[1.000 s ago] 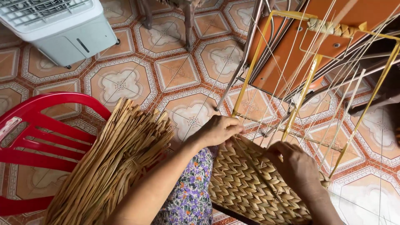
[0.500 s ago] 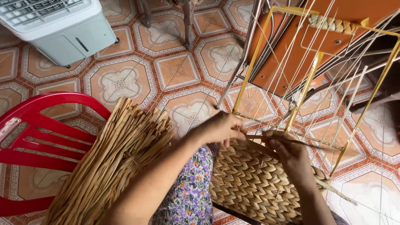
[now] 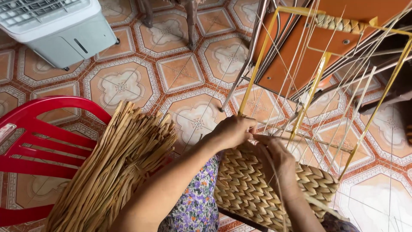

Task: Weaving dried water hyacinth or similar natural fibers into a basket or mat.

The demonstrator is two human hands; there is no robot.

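A half-woven straw basket (image 3: 253, 189) with a braided pattern rests on my lap, built around a yellow wire frame (image 3: 315, 81) with thin pale strands running up from it. My left hand (image 3: 234, 131) grips the basket's top edge at its left side, fingers closed on a straw strand. My right hand (image 3: 274, 157) is just beside it on the rim, pinching the same weaving straw (image 3: 300, 138) that runs to the right across the frame. A thick bundle of dried straw (image 3: 116, 167) lies to the left of my left forearm.
A red plastic chair (image 3: 38, 150) stands at the left under the straw bundle. A white fan unit (image 3: 60, 30) sits at the top left on the patterned tile floor (image 3: 180, 73). An orange metal-legged chair (image 3: 309, 47) is upside down at the top right.
My right hand has moved up and left along the basket rim, closing in on my left hand. The weaving straw now stretches across the frame. My left hand has barely shifted.
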